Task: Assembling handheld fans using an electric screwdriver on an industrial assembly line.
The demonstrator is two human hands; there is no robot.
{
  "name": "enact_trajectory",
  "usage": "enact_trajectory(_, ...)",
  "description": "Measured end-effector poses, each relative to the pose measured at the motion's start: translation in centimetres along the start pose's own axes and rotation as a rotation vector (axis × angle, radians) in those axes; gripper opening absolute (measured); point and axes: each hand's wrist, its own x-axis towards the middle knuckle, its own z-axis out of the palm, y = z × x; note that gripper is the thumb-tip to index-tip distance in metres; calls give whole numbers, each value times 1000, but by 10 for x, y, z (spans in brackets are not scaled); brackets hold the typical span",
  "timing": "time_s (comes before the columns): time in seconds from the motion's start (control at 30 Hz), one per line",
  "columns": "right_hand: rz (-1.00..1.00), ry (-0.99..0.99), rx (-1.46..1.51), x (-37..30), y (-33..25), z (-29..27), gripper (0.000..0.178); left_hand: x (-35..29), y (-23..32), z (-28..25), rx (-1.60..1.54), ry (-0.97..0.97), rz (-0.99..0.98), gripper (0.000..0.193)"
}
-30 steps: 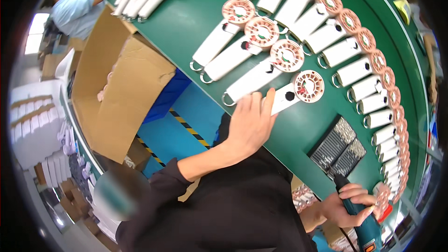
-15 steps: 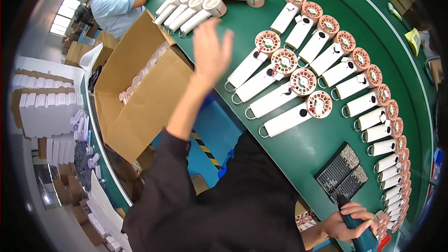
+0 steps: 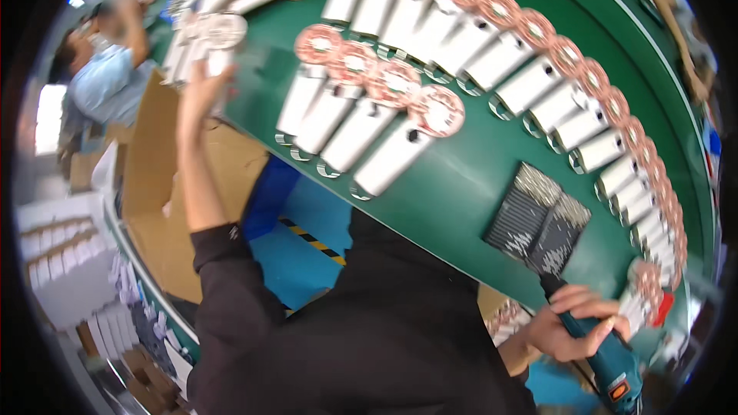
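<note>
At the left end of the green table, my left hand (image 3: 204,92) is closed around the handle of a white handheld fan (image 3: 224,31), beside a pile of similar fans; motion blurs the fingers. My right hand (image 3: 576,324) grips a teal electric screwdriver (image 3: 617,376) at the lower right. Its black tip points at the near edge of a black screw tray (image 3: 516,219) with two sections, small screws heaped at their far ends. Several white fans with uncovered pink heads lie in a short row (image 3: 392,157) before me, handle loops toward me.
A long curved row of similar fans (image 3: 530,92) runs along the table to the right. An open cardboard box (image 3: 150,200) stands off the table's left edge, near a blue bin (image 3: 273,188). A co-worker in light blue (image 3: 111,81) sits at the far left.
My left hand has moved from open above the table edge to the fan pile and closed on a fan. The view has shifted; my right hand still holds the screwdriver by the tray.
</note>
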Motion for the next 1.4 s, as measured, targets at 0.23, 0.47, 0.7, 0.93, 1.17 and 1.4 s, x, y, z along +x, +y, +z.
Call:
enact_trajectory(0.23,-36,-68,57,10,3,6,23,-165,77,44,-656,-468,196,40)
enact_trajectory(0.47,-82,-195,151,2,0,16,25,-264,102,158,-814,-1201,-190,40)
enact_trajectory(0.7,16,-270,123,-18,7,34,28,-281,96,192,-915,-1177,-29,67)
enact_trajectory(0.93,89,-335,180,-35,14,31,27,-281,92,196,-950,-1173,-53,65)
enact_trajectory(1.17,91,-310,139,-44,24,35,28,-281,91,196,-968,-1189,-60,65)
enact_trajectory(1.4,-39,-395,166,-49,34,31,24,-280,92,195,-931,-1178,-53,66)
